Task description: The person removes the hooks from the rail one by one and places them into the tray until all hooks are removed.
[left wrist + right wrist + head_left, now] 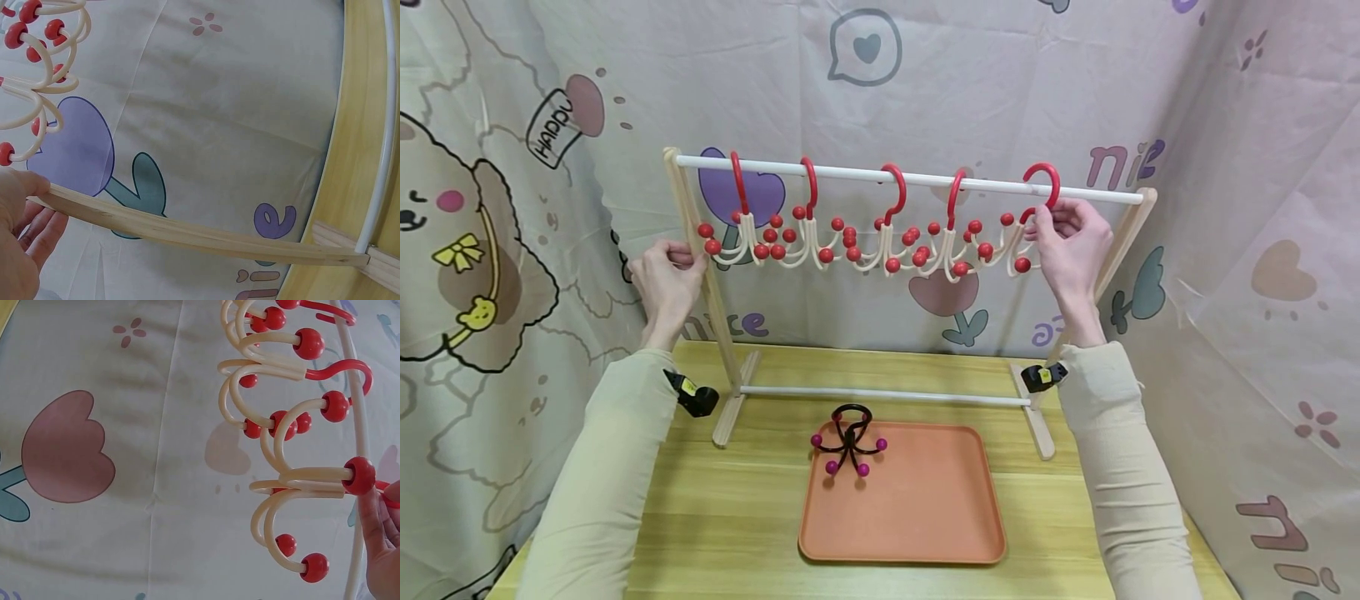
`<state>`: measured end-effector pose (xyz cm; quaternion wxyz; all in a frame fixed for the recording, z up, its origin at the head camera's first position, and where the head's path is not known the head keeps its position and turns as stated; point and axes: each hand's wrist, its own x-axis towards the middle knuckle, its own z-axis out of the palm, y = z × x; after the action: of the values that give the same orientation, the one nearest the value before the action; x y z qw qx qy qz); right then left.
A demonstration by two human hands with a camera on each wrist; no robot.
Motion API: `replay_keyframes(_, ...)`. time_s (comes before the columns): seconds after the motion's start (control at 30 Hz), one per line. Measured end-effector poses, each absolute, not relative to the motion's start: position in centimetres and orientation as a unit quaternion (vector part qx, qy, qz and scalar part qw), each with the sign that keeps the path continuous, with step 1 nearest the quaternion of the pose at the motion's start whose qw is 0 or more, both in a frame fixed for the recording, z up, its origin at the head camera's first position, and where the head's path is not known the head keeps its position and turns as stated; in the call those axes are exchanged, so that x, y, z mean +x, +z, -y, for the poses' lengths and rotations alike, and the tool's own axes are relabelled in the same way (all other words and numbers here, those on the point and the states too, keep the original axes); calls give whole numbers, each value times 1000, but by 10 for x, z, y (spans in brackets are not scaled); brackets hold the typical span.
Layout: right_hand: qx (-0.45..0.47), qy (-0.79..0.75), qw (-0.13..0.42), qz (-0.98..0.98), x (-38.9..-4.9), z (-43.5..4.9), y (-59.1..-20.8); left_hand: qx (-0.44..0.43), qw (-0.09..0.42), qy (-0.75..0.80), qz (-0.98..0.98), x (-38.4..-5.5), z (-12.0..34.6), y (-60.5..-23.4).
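Note:
A wooden rack carries a white top rod [850, 173] with several cream multi-arm hangers, each with a red hook and red ball tips. My right hand [1071, 242] pinches the rightmost hanger [1017, 242] at its red hook, which arches over the rod near the right end. The right wrist view has this hanger [312, 478] close beside the fingers. With my left hand [666, 279] I grip the rack's left wooden post [713, 304] below its top; thumb and fingers lie around the post [187, 232] in the left wrist view.
On the wooden table [722, 517] lies an orange tray [917, 500]. A black multi-arm hanger [850, 437] with magenta tips rests on its back left corner. A white lower rod [887, 395] joins the rack's feet. Printed curtains [865, 100] surround the table.

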<state>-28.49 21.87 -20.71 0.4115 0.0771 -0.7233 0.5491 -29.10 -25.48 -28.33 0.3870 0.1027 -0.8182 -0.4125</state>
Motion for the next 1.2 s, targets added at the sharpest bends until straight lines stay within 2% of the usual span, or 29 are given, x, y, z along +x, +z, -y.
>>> replay_keyframes(0.43,97,572,445,682,-276,-223,-213,105,389,-410,818,-290,255,-284)
replay_keyframes(0.83,86,574,488,652,-267,-238,-239,103,380,-421,817,-292,255,-285)
replay_keyframes(1.0,74,576,474,662,-257,-249,-266,105,381,-417,818,-292,255,-284)
replay_keyframes(1.2,72,607,424,668,-247,-249,-313,107,389,-410,818,-292,255,-284)
